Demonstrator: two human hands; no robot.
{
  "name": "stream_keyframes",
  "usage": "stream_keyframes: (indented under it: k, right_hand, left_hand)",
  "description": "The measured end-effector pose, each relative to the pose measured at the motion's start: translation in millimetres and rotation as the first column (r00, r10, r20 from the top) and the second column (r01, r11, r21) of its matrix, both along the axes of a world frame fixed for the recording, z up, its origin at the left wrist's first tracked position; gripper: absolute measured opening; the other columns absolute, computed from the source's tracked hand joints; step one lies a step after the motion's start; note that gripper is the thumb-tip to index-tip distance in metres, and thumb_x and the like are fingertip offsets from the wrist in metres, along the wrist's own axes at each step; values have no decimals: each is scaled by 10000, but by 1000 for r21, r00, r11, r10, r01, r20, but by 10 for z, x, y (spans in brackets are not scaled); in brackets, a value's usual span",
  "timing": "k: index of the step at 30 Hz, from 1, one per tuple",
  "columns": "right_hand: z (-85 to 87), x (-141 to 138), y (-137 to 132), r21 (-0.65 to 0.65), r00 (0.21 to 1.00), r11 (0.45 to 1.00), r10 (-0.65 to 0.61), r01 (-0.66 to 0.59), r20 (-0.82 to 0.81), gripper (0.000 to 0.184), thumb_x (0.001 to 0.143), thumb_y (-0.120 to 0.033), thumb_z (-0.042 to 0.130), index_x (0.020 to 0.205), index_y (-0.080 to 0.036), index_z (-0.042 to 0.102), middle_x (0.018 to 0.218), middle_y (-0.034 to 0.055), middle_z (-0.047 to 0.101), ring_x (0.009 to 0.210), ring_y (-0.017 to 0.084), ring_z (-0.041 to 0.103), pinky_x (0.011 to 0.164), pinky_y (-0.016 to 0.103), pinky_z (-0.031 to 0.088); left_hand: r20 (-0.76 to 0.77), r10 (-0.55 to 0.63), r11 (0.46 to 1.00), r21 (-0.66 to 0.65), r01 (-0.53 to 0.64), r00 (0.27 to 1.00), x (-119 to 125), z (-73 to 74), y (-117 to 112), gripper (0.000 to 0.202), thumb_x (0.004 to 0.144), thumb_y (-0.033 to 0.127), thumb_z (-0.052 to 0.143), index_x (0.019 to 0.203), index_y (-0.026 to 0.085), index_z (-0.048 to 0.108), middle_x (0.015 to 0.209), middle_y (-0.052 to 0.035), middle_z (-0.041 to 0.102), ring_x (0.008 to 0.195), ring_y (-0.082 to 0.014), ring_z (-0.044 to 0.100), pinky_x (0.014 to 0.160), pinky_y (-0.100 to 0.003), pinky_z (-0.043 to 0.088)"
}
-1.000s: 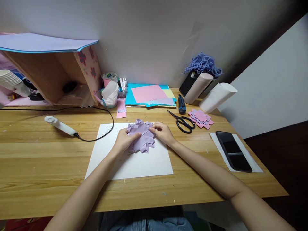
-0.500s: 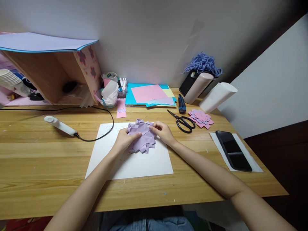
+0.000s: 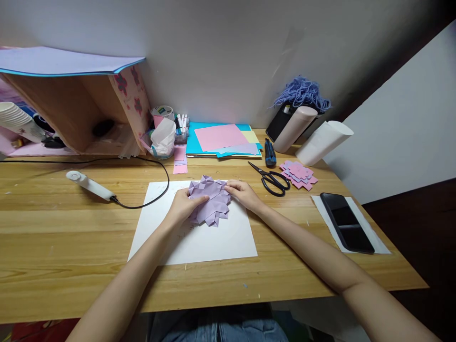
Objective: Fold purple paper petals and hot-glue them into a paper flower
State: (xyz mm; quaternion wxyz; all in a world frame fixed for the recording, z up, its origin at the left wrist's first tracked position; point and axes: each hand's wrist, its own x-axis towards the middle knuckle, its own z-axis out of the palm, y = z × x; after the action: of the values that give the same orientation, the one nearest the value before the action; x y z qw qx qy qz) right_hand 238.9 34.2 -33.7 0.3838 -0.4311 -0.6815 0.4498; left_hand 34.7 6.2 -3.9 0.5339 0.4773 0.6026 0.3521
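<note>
A light purple folded paper flower (image 3: pixel 213 205) with pointed, creased edges is held over a white sheet of paper (image 3: pixel 221 244). My left hand (image 3: pixel 185 203) grips its left side, thumb lying across the front and the other fingers hidden behind. At the flower's upper right edge, my right hand (image 3: pixel 244 192) pinches a folded point between thumb and fingertips. Small dark marks show on the white sheet below the flower. Right of my right hand lie black-handled scissors (image 3: pixel 273 182), with a stack of pink and purple cut paper (image 3: pixel 299 174) beyond.
A glue gun (image 3: pixel 90 186) with a black cord lies at left. Coloured paper sheets (image 3: pixel 221 137), a utility knife (image 3: pixel 270 154), a pinkish cylinder (image 3: pixel 295 129) and a white paper roll (image 3: pixel 322 145) are at the back. A phone (image 3: pixel 345 223) rests at right; an open box (image 3: pixel 81 109) stands back left.
My right thumb and fingertips have shifted slightly right, out to the flower's edge. My left hand keeps its hold, and the flower stays in nearly the same place.
</note>
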Motion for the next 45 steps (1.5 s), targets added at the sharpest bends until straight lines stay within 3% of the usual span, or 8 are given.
stream_keyframes:
  k: [13,19,22,28,31,36,40,45]
  right_hand:
    - [-61,45,52,-44,884,899,-437,436,-168,184,628,-336,711,655,-159,671,704,28,621,685,147,565,667,278,437]
    - [-25,133,73,55,992,994,-100,96,78,172,617,-326,730,721,-191,711,808,42,624,755,160,568,663,279,438]
    - [9,201,104,88,982,991,82,-98,172,148,645,-336,717,717,-207,708,846,37,607,822,166,565,721,288,442]
    - [11,248,131,251,933,940,141,-231,330,125,789,-288,586,728,-189,630,843,56,594,854,181,538,803,342,421]
    - [33,191,115,242,947,954,101,-180,305,145,843,-279,496,778,-179,580,843,68,606,824,176,555,774,344,437]
    - [321,-90,392,132,1000,991,-20,18,16,134,838,-309,479,825,-184,527,780,47,661,738,157,628,712,315,480]
    - [756,-567,940,245,990,968,-23,57,-137,130,758,-299,582,808,-181,562,782,45,676,764,174,654,707,307,494]
    - [1062,-1392,1565,459,991,885,13,-74,134,88,743,-244,605,778,-170,635,789,12,691,728,124,610,699,240,457]
  left_hand:
    - [74,1,994,-107,6,997,-326,92,137,415,474,343,778,789,100,660,767,-70,685,644,-175,614,566,-248,470]
    - [75,-3,988,-156,15,997,-559,183,202,369,456,303,792,739,124,638,722,-51,677,628,-164,612,536,-233,479]
    - [119,2,983,-181,20,993,-570,173,204,364,461,280,795,743,125,626,714,-38,670,616,-145,606,537,-217,472]
    - [101,-5,982,-186,24,995,-559,117,212,326,498,279,778,746,127,630,714,-26,668,601,-133,596,550,-216,459]
    - [154,-32,981,-185,61,988,-539,130,196,321,515,263,768,773,126,634,733,-24,669,621,-133,601,575,-216,459]
    - [196,-59,982,-165,92,979,-438,135,114,290,539,268,748,763,123,633,721,-41,670,602,-151,596,567,-237,450]
    - [202,-84,985,-128,111,976,-349,37,94,342,541,287,736,817,107,642,774,-72,674,677,-201,616,609,-274,450]
    - [161,-89,993,-67,100,983,-352,-60,125,334,540,281,732,801,92,645,775,-79,664,707,-211,606,637,-279,431]
